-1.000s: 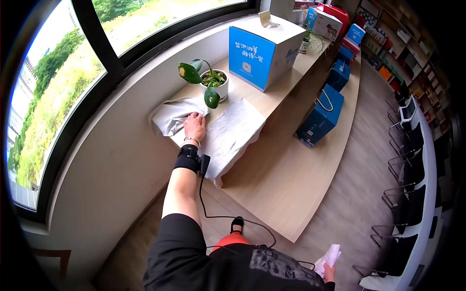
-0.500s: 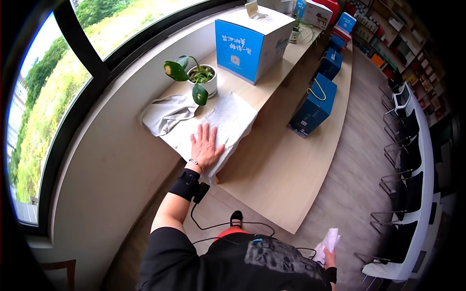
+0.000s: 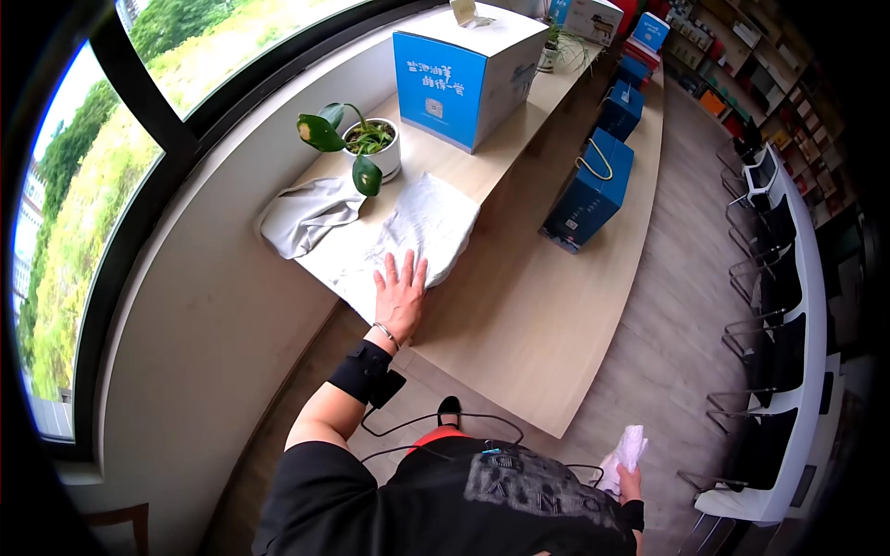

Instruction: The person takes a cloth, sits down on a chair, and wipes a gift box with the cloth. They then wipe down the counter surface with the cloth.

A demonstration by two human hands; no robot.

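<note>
My left hand lies flat with its fingers stretched, the fingertips at the near edge of a white cloth spread over the end of the windowsill counter. Beside that cloth a grey crumpled cloth lies closer to the window. A potted plant in a white pot stands just behind both cloths. Low at the right, my right hand is closed around a pale pink, crumpled bundle that looks like a cloth; part of it is hidden by the hand.
A large blue and white box stands on the counter past the plant. Blue gift boxes line the lower wooden tabletop. Black and white chairs stand along the right. A cable hangs across my front.
My left hand has slid toward me, off the middle of the white cloth to its near edge. The cloth's near hanging part has shifted too. My right hand keeps its hold.
</note>
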